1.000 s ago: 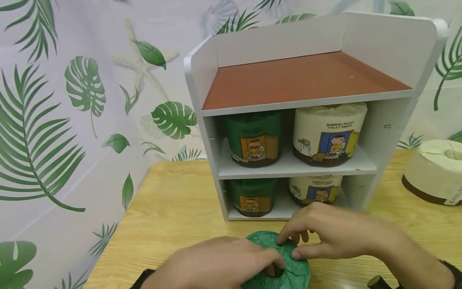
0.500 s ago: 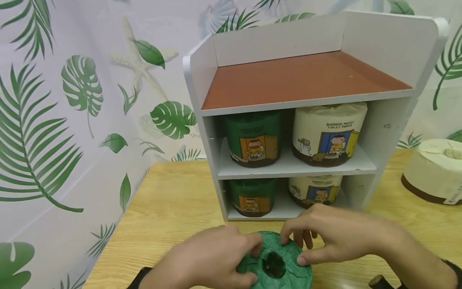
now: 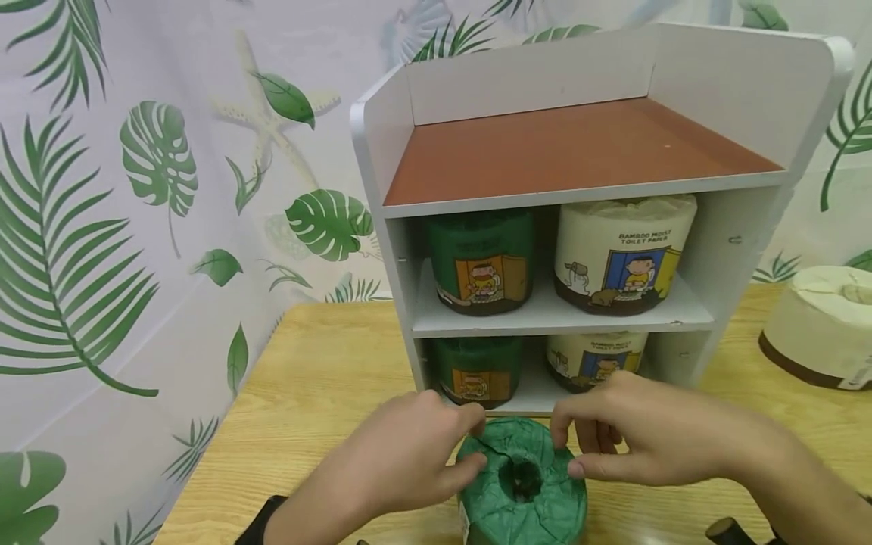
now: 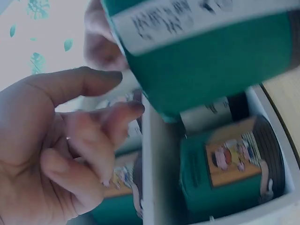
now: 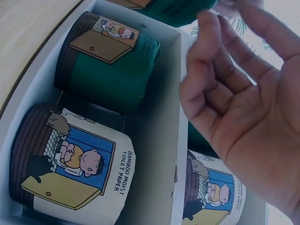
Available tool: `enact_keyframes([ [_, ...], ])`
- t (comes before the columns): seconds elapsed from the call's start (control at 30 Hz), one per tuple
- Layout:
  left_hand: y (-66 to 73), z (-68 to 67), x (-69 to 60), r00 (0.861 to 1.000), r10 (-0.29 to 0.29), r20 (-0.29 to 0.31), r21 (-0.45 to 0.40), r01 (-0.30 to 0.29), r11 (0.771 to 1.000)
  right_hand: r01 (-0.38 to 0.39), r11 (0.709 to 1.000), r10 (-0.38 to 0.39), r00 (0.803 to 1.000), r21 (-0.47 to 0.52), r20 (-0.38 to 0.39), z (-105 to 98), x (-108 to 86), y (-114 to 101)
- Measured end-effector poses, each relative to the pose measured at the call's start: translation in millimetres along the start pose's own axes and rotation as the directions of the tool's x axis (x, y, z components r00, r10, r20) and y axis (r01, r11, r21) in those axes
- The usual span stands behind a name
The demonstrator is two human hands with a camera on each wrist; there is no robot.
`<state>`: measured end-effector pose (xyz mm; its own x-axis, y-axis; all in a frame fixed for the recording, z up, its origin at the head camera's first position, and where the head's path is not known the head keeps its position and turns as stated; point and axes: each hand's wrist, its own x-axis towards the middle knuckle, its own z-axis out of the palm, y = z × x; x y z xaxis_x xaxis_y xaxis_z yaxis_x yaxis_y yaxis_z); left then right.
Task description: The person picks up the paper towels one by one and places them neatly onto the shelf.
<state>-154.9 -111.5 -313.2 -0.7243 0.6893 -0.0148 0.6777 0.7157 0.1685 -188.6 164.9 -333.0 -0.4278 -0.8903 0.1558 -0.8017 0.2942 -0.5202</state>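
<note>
A green-wrapped toilet roll [image 3: 555,507], its core hole facing up, stands between the hands in front of the shelf. My left hand [image 3: 398,454] is at its left rim, thumb and index fingertips at the wrapper. At the right rim is my right hand [image 3: 640,435], thumb and finger touching the edge. Loosely bent fingers [image 4: 89,140] show in the left wrist view, not wrapped round the roll. The right wrist view shows a relaxed, curved right palm [image 5: 258,117]. A white label [image 4: 164,23] runs along the roll's side. Whether its base touches the table cannot be seen.
A white shelf unit [image 3: 559,327] holds green rolls [image 3: 480,261] at left and cream rolls [image 3: 623,257] at right on two levels. Another cream roll [image 3: 820,325] stands on the wooden table [image 3: 327,363]. A dark cylindrical object [image 3: 729,531] pokes in at the bottom.
My left hand has drawn back from the core hole to the left rim. The green roll now appears higher in the head view, closer to the shelf, and both hands have shifted with it.
</note>
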Motion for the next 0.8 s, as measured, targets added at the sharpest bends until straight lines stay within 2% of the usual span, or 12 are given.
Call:
enact_keyframes([
  [0.13,8.3,3.2,-3.9,0.997,0.057,0.056,0.017,-0.058,0.998,-0.008,0.999,0.006,0.999,-0.046,-0.054,0.6,3.8,-1.8],
  [0.23,12.7,7.0,-4.2,0.993,0.085,0.084,0.069,-0.091,0.994,0.012,0.998,-0.015,0.999,-0.057,-0.052,2.4,7.1,-1.1],
  [0.27,13.4,7.9,-3.9,0.993,0.077,0.094,0.072,-0.084,0.994,0.016,0.998,-0.019,0.999,-0.057,-0.045,3.0,7.9,-0.5],
  [0.33,14.9,9.7,-3.4,0.995,0.069,0.073,0.114,-0.077,0.991,0.02,0.998,-0.022,0.999,-0.062,-0.033,4.3,9.1,0.6],
  [0.47,17.6,12.5,-2.4,0.999,0.016,0.047,0.159,-0.023,0.987,0.025,0.998,-0.027,0.999,-0.061,-0.026,5.8,7.3,3.1],
  [0.63,15.2,11.4,-2.8,0.998,-0.057,-0.016,0.245,0.059,0.968,0.096,0.995,-0.097,0.995,-0.04,-0.018,7.0,3.3,4.2],
  [0.73,9.0,7.8,-4.2,0.995,-0.075,-0.059,0.235,0.087,0.968,0.124,0.992,-0.124,0.992,-0.031,-0.001,6.0,1.8,2.8],
  [0.8,5.6,5.2,-5.7,0.995,-0.073,-0.062,0.204,0.084,0.975,0.111,0.993,-0.112,0.994,-0.041,-0.016,3.9,0.1,1.1],
])
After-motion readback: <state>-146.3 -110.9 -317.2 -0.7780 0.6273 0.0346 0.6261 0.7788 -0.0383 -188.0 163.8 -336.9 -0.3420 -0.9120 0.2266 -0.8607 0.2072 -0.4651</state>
